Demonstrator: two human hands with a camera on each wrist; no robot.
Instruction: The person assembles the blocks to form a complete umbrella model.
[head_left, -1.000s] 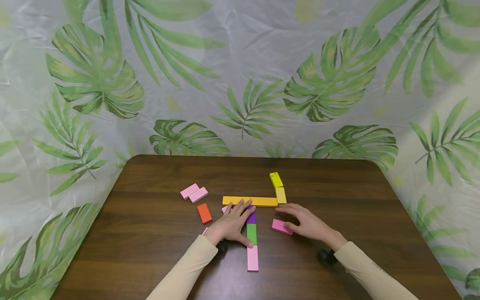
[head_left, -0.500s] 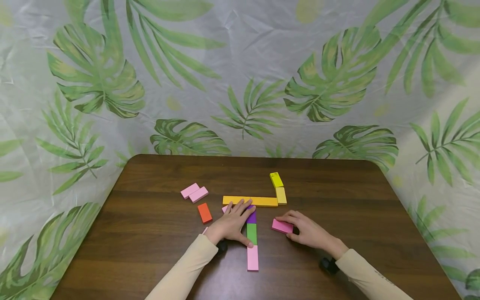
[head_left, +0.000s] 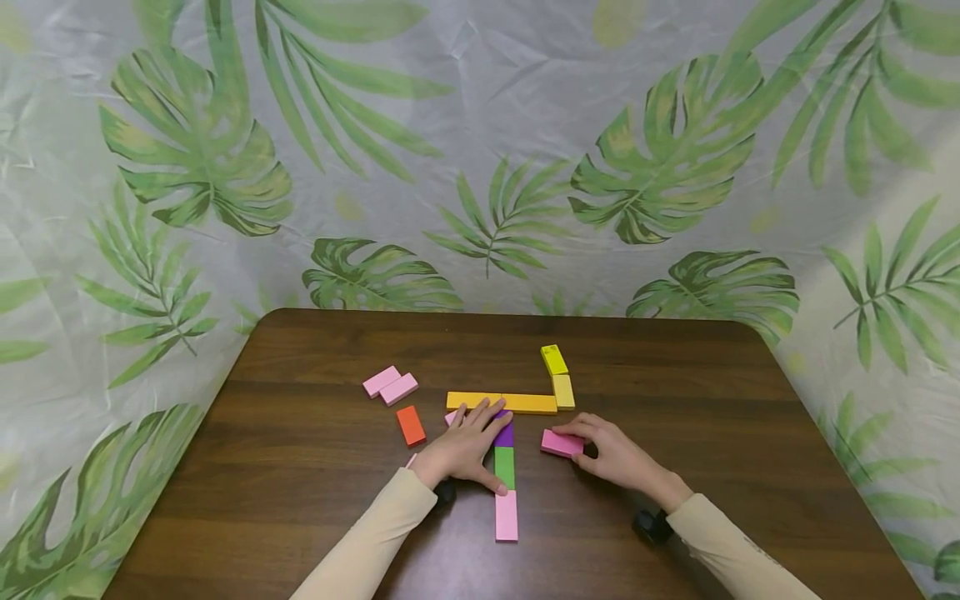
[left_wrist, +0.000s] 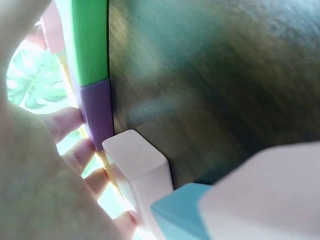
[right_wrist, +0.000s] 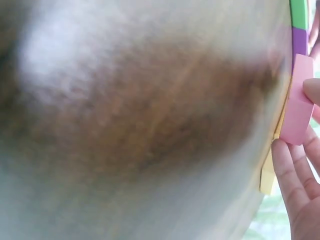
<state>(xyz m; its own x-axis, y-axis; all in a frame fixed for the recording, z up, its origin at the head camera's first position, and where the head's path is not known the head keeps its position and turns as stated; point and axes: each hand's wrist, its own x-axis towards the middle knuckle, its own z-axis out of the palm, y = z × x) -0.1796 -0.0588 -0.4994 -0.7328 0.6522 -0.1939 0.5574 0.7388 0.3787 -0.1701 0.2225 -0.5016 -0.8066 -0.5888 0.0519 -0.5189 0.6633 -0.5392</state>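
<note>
In the head view my right hand pinches a pink block by its right end, between thumb and fingers. My left hand lies spread over a column of blocks. Its fingertips reach the purple block and the orange bar behind it, and the thumb touches the joint between the green block and the light pink block. Under the left palm, the left wrist view shows a pale pink block and a blue block, both largely hidden in the head view.
A pale yellow block and a bright yellow block extend back from the orange row's right end. On the left lie a red-orange block and two pink blocks side by side. The brown table meets a leaf-patterned cloth behind.
My right hand has drawn its fingers back from the yellow corner and taken hold of the pink block, which has shifted slightly away and leftward. The left hand stays put.
</note>
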